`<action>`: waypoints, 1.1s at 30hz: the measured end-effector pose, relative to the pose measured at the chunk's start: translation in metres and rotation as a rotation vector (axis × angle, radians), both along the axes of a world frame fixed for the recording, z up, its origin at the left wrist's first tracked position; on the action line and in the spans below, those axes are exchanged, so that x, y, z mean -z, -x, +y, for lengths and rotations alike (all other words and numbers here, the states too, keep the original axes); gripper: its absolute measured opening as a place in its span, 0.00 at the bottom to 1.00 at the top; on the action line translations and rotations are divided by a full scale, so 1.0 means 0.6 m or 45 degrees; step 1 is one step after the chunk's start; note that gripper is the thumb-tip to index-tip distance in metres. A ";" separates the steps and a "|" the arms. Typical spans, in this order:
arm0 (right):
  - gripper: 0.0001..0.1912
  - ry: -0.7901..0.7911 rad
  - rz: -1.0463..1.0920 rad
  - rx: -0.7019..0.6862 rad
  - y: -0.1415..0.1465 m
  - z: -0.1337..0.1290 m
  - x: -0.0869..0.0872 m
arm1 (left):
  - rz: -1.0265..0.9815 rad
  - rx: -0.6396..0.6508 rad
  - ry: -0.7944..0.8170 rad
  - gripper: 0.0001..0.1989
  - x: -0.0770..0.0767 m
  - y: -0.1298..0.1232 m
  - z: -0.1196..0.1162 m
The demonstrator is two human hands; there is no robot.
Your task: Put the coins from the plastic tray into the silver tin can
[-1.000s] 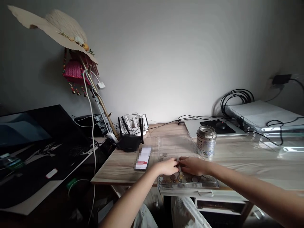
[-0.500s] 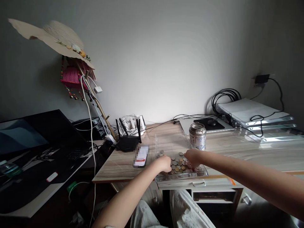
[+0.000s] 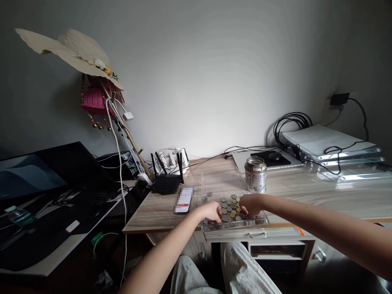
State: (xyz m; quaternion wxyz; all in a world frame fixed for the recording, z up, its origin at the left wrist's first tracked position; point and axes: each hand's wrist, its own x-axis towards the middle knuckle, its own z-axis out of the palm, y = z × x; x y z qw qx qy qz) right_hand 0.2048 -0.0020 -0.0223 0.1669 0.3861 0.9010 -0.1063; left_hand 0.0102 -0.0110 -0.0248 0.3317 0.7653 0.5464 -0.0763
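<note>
At the frame's lower centre, the left hand [image 3: 212, 210] and right hand [image 3: 251, 205] curl apart — grip unclear — by coins [image 3: 224, 211], which the clear tray [image 3: 235, 223] probably contains by its rim.

- plain grey wall [image 3: 196, 73] behind tabletop [image 3: 294, 204], brightest above its back edge, dim toward both sides
- pale drawer front [image 3: 234, 236], open shelf [image 3: 277, 257] under tabletop's front edge
- wooden stand pole [image 3: 131, 139], slanting, near back left corner
- dark desk [image 3: 63, 254] beyond left edge, gap between
- floor [image 3: 79, 279] deep in shadow
</note>
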 end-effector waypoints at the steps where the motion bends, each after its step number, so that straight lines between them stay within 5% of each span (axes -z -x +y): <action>1: 0.01 -0.008 0.024 -0.011 -0.001 -0.001 0.001 | -0.013 0.034 0.007 0.14 0.002 -0.001 -0.001; 5: 0.05 0.029 0.101 -0.036 -0.009 -0.003 0.000 | -0.053 0.201 -0.052 0.08 0.006 -0.002 -0.002; 10: 0.11 0.075 0.156 -0.037 -0.020 -0.005 -0.003 | -0.070 0.329 -0.360 0.20 0.002 0.002 -0.001; 15: 0.10 0.176 0.124 -0.069 -0.027 0.001 -0.005 | -0.045 0.515 -0.154 0.13 -0.008 0.006 0.009; 22: 0.15 0.184 0.064 -0.072 -0.026 0.001 -0.006 | 0.129 0.491 0.016 0.07 -0.017 -0.004 0.014; 33: 0.07 0.337 -0.162 0.057 -0.003 0.019 0.004 | 0.175 0.370 0.033 0.08 -0.027 0.021 0.006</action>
